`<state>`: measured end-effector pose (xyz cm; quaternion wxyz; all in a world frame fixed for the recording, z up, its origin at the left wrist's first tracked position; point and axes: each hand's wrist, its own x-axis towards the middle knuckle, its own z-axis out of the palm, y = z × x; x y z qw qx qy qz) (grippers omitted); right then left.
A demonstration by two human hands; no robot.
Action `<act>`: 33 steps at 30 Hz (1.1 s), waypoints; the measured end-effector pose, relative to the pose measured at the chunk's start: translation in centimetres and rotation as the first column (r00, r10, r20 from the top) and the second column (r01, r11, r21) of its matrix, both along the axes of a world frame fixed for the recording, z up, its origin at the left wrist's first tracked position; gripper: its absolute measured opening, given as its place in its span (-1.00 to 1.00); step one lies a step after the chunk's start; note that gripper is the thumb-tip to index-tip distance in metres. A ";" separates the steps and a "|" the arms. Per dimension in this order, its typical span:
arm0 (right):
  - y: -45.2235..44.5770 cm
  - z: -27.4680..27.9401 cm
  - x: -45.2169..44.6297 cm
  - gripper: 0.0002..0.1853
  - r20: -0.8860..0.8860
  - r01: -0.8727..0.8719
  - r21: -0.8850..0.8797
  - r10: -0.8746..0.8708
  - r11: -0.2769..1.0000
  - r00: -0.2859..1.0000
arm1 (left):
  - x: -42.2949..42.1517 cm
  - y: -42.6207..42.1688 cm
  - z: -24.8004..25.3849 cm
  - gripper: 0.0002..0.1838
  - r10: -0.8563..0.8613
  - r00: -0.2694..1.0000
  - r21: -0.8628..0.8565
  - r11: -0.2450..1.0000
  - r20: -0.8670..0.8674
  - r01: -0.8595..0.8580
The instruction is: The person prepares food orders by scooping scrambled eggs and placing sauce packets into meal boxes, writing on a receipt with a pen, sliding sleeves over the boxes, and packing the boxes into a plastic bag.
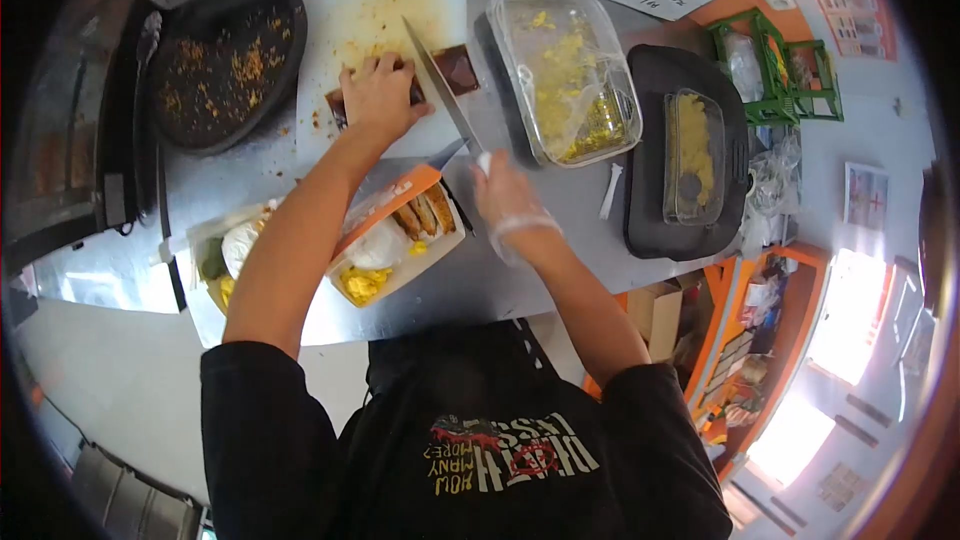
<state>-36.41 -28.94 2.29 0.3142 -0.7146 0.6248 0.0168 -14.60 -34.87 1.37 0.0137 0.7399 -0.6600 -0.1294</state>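
Observation:
My left hand (378, 98), bare, presses its curled fingers on a strip of dark brown sachets on the white cutting board (335, 10). One dark sachet (456, 70) sticks out to the right of the fingers. In a clear plastic glove, my right hand (510, 202) is closed round the white handle of a long knife (440, 85). The blade lies across the strip, between my left hand and the right-hand sachet. Just below the board, an open food box (405, 270) holds rice, sliced fried meat and yellow egg. A second food box (210, 265) is partly hidden behind my left forearm.
A black round pan (230, 65) with crumbs stands at the left. Right of the board are a clear tub (565, 75) with yellow bits and a smaller tub (695, 155) on a black tray (650, 210). Green crates (765, 65) stand beyond; orange shelves (725, 340) are lower right.

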 end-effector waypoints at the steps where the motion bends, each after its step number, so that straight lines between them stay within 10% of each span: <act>1: -1.5 -0.1 0.7 -0.55 0.064 -0.033 -0.042 0.036 0.999 0.997 | -0.1 0.1 -0.3 -0.23 0.011 1.000 -0.028 1.000 -0.010 -0.012; 7: 0.3 0.9 1.2 -0.60 -0.016 0.054 0.024 -0.054 0.998 0.998 | 0.2 0.2 0.8 -0.31 0.154 0.988 -0.019 0.988 -0.017 -0.155; 10: 0.6 0.7 1.4 -0.62 0.046 0.023 -0.012 -0.023 1.000 0.999 | 3.5 -1.3 0.1 -0.52 0.142 0.918 0.192 0.979 -0.370 -0.074; 16: -3.9 -0.8 2.9 -0.60 0.078 -0.095 -0.352 0.130 0.931 0.988 | 6.2 1.2 8.8 -0.78 0.136 0.848 0.046 0.990 -0.512 -0.131; 19: -7.8 -0.2 4.1 -0.58 0.173 0.044 -0.546 0.061 0.837 0.983 | 7.6 2.3 11.9 -0.83 0.047 0.748 -0.110 0.981 -0.662 -0.158; 26: -12.7 -3.9 6.6 -0.74 0.257 0.182 -0.349 -0.093 0.919 0.962 | 5.3 3.2 18.7 -0.78 -0.084 0.484 -0.304 0.866 -0.871 -0.397; 28: -12.5 -4.5 5.3 -0.78 0.284 0.177 -0.372 -0.070 0.911 0.956 | 0.1 3.8 21.8 -0.75 -0.088 0.205 -0.184 0.836 -0.975 -0.516; 31: -7.3 4.8 -3.1 -0.69 0.694 0.358 -0.073 -0.210 0.931 0.688 | -5.3 3.6 20.7 -0.79 -0.224 -0.063 -0.184 0.906 -0.973 -0.382; 33: -3.0 5.2 -8.6 -0.63 0.866 0.359 0.491 -0.489 0.794 -0.103 | -14.1 5.4 21.6 -0.76 -0.112 -0.252 -0.019 0.939 -0.961 -0.343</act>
